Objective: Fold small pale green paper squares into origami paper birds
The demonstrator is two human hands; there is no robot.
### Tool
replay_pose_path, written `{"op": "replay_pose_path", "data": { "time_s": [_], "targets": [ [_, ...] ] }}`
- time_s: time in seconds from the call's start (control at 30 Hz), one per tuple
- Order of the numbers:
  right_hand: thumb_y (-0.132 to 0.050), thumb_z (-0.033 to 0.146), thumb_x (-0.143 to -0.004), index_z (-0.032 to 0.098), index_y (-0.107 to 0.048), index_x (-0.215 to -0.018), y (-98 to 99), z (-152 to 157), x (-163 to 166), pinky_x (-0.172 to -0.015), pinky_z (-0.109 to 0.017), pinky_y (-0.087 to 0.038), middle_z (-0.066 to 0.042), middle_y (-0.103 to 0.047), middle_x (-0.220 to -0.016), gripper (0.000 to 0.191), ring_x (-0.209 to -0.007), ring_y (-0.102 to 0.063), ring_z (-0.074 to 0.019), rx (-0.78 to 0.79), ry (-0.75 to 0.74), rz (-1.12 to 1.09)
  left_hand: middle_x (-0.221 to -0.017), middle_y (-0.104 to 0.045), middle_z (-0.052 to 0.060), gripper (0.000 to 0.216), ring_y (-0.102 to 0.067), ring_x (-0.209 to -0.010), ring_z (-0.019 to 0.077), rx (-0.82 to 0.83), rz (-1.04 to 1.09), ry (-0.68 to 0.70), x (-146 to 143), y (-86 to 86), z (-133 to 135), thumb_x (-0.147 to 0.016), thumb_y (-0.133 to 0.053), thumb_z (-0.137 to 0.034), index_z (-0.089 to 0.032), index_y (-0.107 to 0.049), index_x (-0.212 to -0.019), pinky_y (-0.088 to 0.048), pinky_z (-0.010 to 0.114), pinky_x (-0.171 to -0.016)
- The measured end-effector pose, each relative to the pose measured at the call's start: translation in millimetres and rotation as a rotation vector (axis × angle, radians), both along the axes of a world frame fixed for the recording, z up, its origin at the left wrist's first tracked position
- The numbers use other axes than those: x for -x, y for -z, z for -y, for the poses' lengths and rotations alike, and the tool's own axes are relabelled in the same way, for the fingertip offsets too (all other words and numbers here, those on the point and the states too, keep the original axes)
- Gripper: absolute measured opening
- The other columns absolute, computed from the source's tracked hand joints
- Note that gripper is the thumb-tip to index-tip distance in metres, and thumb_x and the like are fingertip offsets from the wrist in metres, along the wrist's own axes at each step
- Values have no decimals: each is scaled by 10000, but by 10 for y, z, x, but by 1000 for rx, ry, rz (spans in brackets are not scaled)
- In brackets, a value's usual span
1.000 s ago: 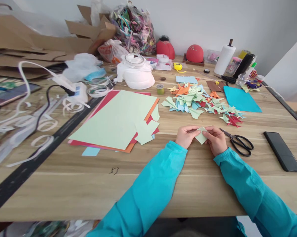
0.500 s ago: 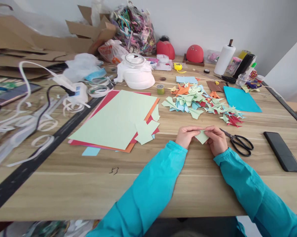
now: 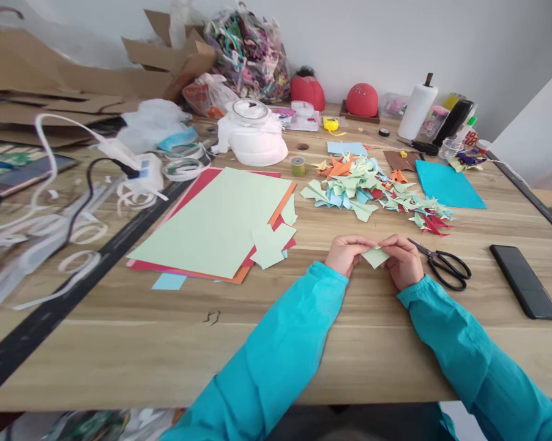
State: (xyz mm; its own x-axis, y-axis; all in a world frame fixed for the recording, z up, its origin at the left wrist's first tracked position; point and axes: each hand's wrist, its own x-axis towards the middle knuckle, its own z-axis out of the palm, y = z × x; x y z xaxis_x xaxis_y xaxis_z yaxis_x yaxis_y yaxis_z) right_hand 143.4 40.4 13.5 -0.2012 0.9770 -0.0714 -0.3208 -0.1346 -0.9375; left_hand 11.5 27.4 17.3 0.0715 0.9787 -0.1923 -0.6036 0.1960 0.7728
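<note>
Between my two hands is a small piece of light green paper [image 3: 376, 258], one corner pointing down toward me. My left hand [image 3: 346, 253] pinches its left upper edge, thumb and fingers closed. On the other side my right hand [image 3: 400, 260] grips the paper near its top with closed fingertips. Part of the paper is hidden behind the fingers. Just right of my right hand lies a pair of black-handled scissors [image 3: 445, 267]. Beyond both hands spreads a pile of folded paper shapes [image 3: 356, 179] in green, orange, blue and red.
To the left lie stacked coloured sheets [image 3: 212, 226] with cut green pieces [image 3: 271, 245] on their corner. A black phone [image 3: 526, 282] rests at the right. Farther back are a turquoise sheet [image 3: 450, 184], a thread spool [image 3: 297, 165] and a yellow tape measure [image 3: 331, 124]. White cables [image 3: 46, 153] clutter the left.
The green paper has tilted and looks flatter and wider between my fingers. My fingers have shifted slightly along its top; both arms stay nearly in place.
</note>
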Motion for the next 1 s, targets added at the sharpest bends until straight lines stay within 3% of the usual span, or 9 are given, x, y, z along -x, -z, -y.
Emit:
{"op": "replay_pose_path", "data": {
  "time_s": [0.1,0.2,0.33,0.43,0.53,0.67,1.0],
  "targets": [
    [-609,177,-631,164,-640,-677,13,-8,-5,-373,-206,-395,9,-580,-554,57,-442,-518,-100,18,-9,-25,-619,-651,51,133,-602,-601,182,26,4,-25,1,8,-8,-509,-692,-136,-102,-674,-637,-487,338,-595],
    [-629,183,-633,177,-636,-774,35,-20,-2,-363,-205,-395,25,-568,-578,142,-422,-508,-89,2,11,-21,-720,-662,46,290,-599,-652,158,26,25,-63,1,16,-27,-547,-701,-165,-124,-676,-833,-488,309,-618],
    [-629,209,-665,232,-591,-974,48,-25,20,-338,-191,-368,53,-547,-598,313,-396,-487,-74,-53,62,4,-746,-621,13,550,-591,-670,147,-22,22,-94,6,41,-57,-563,-710,-185,-180,-574,-1096,-480,266,-564],
    [-630,252,-679,210,-609,-927,60,-26,43,-357,-197,-383,40,-549,-592,252,-427,-507,-83,-77,111,34,-859,-614,14,687,-592,-673,137,-89,5,-75,13,79,-74,-566,-702,-185,-238,-477,-1212,-477,253,-551],
    [-626,284,-691,185,-638,-863,96,-34,50,-391,-213,-414,14,-572,-630,199,-483,-526,-95,-112,131,77,-866,-626,17,564,-583,-665,117,-116,-59,-67,16,114,-80,-584,-682,-191,-218,-555,-1133,-474,237,-568],
    [-614,292,-709,187,-644,-914,128,-47,30,-437,-238,-445,1,-594,-643,233,-531,-536,-112,-197,155,179,-701,-641,26,316,-591,-636,120,-92,-124,-30,12,125,-67,-607,-663,-209,-137,-660,-915,-479,249,-603],
    [-620,243,-685,202,-655,-943,80,-24,10,-508,-258,-465,8,-575,-663,263,-573,-549,-114,-332,182,336,-577,-634,26,185,-601,-577,117,-19,-115,-90,37,100,-79,-599,-609,-109,-106,-669,-773,-487,247,-601]
  ]
}}
